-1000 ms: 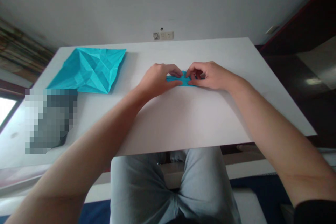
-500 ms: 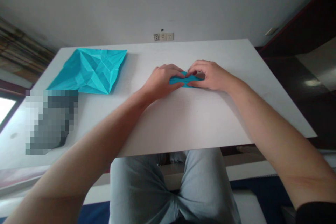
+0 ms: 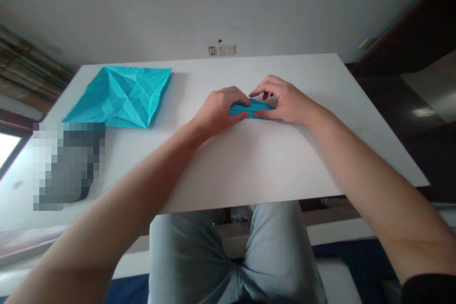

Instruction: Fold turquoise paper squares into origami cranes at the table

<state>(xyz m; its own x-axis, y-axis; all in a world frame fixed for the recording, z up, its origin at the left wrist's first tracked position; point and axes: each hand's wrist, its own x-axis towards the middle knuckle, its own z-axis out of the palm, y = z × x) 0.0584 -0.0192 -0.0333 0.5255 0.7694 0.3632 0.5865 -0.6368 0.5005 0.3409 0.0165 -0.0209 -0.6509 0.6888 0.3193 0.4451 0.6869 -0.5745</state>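
Observation:
A small folded piece of blue paper [image 3: 253, 108] lies on the white table [image 3: 249, 161], between my two hands. My left hand [image 3: 219, 111] pinches its left end with curled fingers pressed on it. My right hand [image 3: 285, 99] holds the right end, thumb under the edge and fingers arched over the top. Most of the paper is hidden by my fingers.
A large creased blue paper sheet [image 3: 123, 95] lies at the table's far left. A blurred-out dark object [image 3: 66, 166] sits near the left edge. A wall with sockets [image 3: 221, 49] stands behind the table. My legs in grey trousers [image 3: 235, 256] are below the front edge.
My right hand's fingers have lifted and arched higher over the paper. The left hand has slid slightly right over the paper's left end.

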